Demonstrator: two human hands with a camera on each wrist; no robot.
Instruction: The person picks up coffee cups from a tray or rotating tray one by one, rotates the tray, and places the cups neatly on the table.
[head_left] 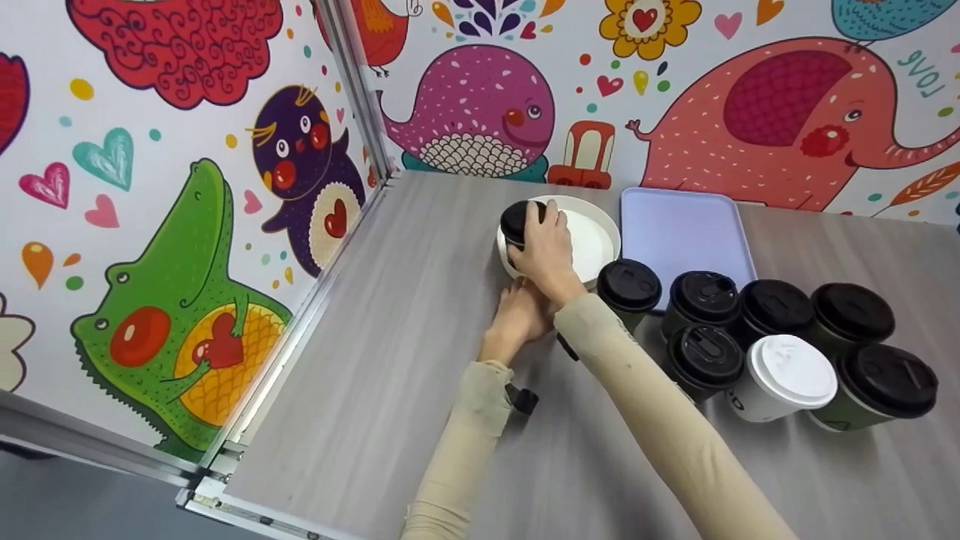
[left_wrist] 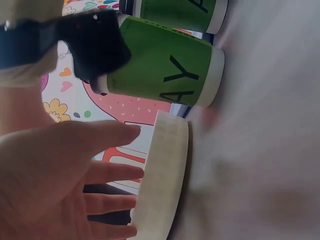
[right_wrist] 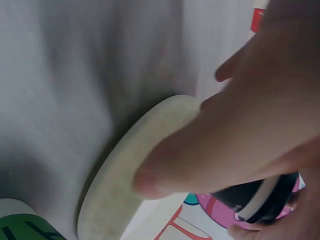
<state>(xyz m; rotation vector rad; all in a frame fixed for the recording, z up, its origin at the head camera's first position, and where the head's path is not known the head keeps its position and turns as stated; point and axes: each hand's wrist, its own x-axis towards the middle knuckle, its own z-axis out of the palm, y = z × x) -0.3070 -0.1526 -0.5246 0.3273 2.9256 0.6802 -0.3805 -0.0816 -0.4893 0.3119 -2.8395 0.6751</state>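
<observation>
My right hand [head_left: 546,244] grips a dark paper cup [head_left: 517,219] with a black lid, over the left part of a round white plate [head_left: 600,225]. In the right wrist view, the tilted cup [right_wrist: 245,197] shows a pale band, with fingers around it. My left hand [head_left: 517,311] is at the plate's near edge, just below the right one. In the left wrist view its thumb and fingers [left_wrist: 112,172] reach out fairly straight, fingertips right at the plate's rim [left_wrist: 167,170]. They cover part of the rim in the right wrist view.
Right of the plate lies a lavender tray [head_left: 686,229]. Several black-lidded cups [head_left: 855,319] and one white-lidded white cup [head_left: 780,379] stand at the right; the nearest black-lidded cup [head_left: 628,289] is beside the plate. Patterned walls [head_left: 465,112] border the table [head_left: 360,360] at back and left.
</observation>
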